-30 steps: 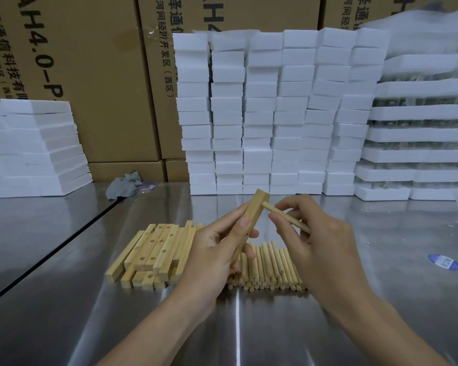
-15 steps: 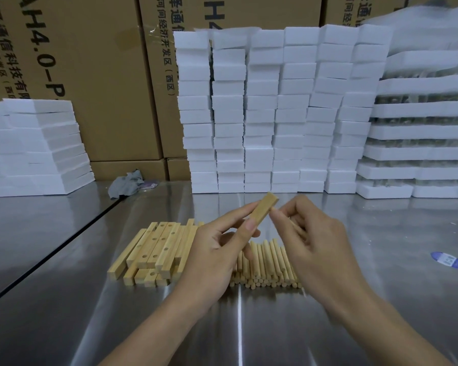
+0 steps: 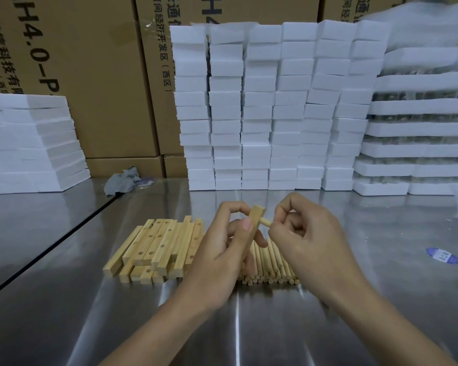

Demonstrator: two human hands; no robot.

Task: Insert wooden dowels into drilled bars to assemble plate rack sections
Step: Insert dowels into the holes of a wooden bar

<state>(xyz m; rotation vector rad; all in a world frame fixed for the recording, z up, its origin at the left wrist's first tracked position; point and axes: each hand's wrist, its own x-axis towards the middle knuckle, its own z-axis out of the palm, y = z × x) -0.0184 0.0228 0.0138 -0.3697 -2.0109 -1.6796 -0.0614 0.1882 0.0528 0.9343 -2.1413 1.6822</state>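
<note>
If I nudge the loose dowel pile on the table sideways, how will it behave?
The dowels are round and lie on a smooth, shiny steel table, so they would probably roll and scatter. They look thin and light, likely shifting at a slight touch. Pushed lengthwise, they would more likely slide.

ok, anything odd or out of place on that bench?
Minor only: a crumpled grey rag lies at the back of the table, a blue sticker sits on its right side, and the loose bars are heaped unevenly. Nothing looks damaged or spilled.
</note>
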